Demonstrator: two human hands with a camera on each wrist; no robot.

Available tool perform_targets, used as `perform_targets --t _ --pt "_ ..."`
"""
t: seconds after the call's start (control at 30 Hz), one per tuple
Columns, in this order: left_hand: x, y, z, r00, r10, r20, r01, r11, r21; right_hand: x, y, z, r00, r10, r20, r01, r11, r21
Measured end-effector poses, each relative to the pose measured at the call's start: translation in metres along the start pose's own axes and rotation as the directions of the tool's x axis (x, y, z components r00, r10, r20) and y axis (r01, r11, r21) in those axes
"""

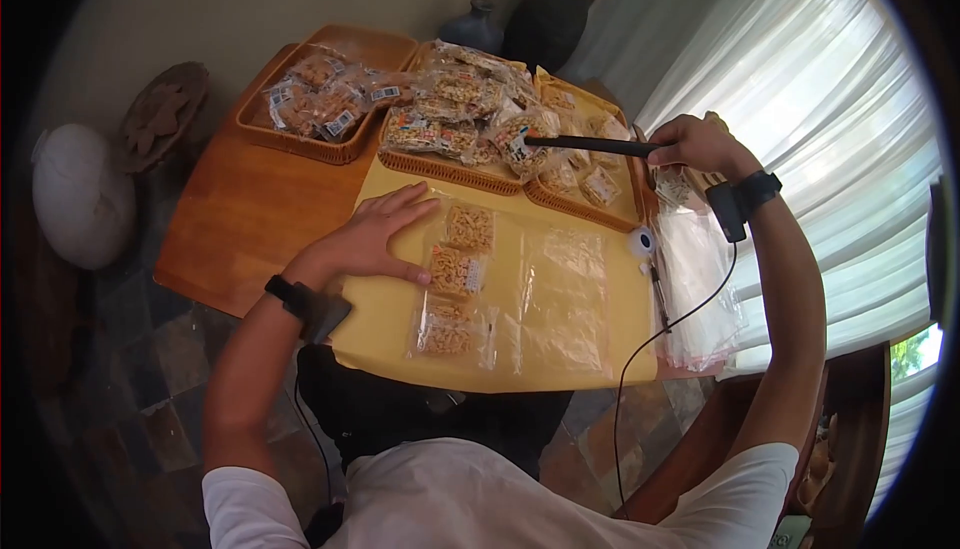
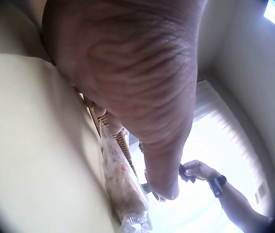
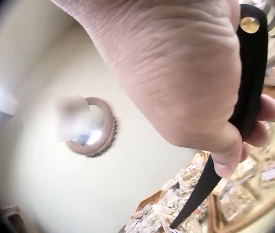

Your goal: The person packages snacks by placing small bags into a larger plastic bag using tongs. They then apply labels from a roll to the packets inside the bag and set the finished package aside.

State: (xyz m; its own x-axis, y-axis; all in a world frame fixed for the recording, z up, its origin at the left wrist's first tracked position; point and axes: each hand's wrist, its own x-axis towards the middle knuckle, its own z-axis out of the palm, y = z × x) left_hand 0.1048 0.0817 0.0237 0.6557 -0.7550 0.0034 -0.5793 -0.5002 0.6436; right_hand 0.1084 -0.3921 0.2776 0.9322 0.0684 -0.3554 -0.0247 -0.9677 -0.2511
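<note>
My right hand point(image 1: 690, 144) grips a long black tool point(image 1: 590, 144) with a hole in its handle end; the right wrist view shows it narrowing to a point. Its far end overlaps a clear packet of mixed snacks point(image 1: 518, 139) on the heap in the middle wicker basket point(image 1: 450, 171). On the yellow sheet point(image 1: 380, 334), my left hand point(image 1: 375, 234) lies with fingers spread, its thumb tip at the edge of a snack packet point(image 1: 453, 269). Other packets of pale crunchy pieces lie just above point(image 1: 470, 227) and below it. Flat clear plastic point(image 1: 565, 294) lies to their right.
A wicker basket point(image 1: 345, 149) of brown snack packets stands at the left, another basket point(image 1: 585, 211) at the right. Near the right edge lie a small white round item point(image 1: 641, 241), a pen point(image 1: 659, 297) and clear bags point(image 1: 690, 309). Dark vases point(image 1: 555, 9) stand behind.
</note>
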Motion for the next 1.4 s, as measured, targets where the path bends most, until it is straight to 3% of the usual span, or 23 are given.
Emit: perform_targets --t 0.1,0.23,0.3,0.5,0.63,0.7,0.77,0.87,0.97,1.17,1.23,1.4 --pt "0.003 -0.003 0.002 0.999 0.045 -0.009 -0.045 0.998 0.051 -0.05 0.044 0.02 0.993 0.116 -0.021 -0.113 0.988 0.109" --pt "0.003 -0.003 -0.001 0.998 0.056 -0.008 -0.056 0.998 0.003 -0.114 0.119 0.069 0.992 0.123 0.007 -0.113 0.88 0.461" --pt "0.001 0.0 0.0 0.999 0.052 0.007 -0.052 0.999 0.006 -0.16 0.141 0.102 0.963 0.268 0.039 -0.248 0.813 0.526" --pt "0.001 0.004 -0.003 0.997 0.074 0.027 -0.076 0.995 0.065 -0.263 0.155 0.205 0.894 0.433 0.113 -0.333 0.473 0.816" --pt "0.002 0.006 -0.002 0.994 0.092 0.053 -0.099 0.986 0.134 -0.269 0.157 0.253 0.9 0.425 0.092 -0.322 0.509 0.798" --pt "0.003 0.004 -0.001 0.994 0.089 0.065 -0.098 0.986 0.136 -0.267 0.138 0.255 0.884 0.454 0.107 -0.337 0.463 0.82" --pt "0.001 0.004 -0.002 0.995 0.074 0.064 -0.082 0.987 0.137 -0.265 0.127 0.252 0.871 0.442 0.215 -0.389 0.353 0.851" --pt "0.001 0.007 -0.002 0.996 0.078 0.052 -0.084 0.988 0.13 -0.272 0.121 0.249 0.897 0.343 0.281 -0.393 0.324 0.861" --pt "0.002 0.006 -0.002 0.996 0.076 0.046 -0.081 0.988 0.134 -0.285 0.132 0.25 0.861 0.406 0.306 -0.434 0.272 0.859" --pt "0.001 0.01 -0.001 0.997 0.052 0.06 -0.058 0.991 0.119 -0.31 0.139 0.254 0.869 0.323 0.375 -0.474 0.319 0.821" --pt "0.001 0.01 -0.002 0.996 0.063 0.063 -0.073 0.985 0.159 -0.306 0.141 0.25 0.884 0.249 0.396 -0.466 0.387 0.796" --pt "0.002 0.007 0.0 0.996 0.06 0.06 -0.069 0.987 0.146 -0.292 0.149 0.248 0.877 0.279 0.39 -0.472 0.354 0.808"
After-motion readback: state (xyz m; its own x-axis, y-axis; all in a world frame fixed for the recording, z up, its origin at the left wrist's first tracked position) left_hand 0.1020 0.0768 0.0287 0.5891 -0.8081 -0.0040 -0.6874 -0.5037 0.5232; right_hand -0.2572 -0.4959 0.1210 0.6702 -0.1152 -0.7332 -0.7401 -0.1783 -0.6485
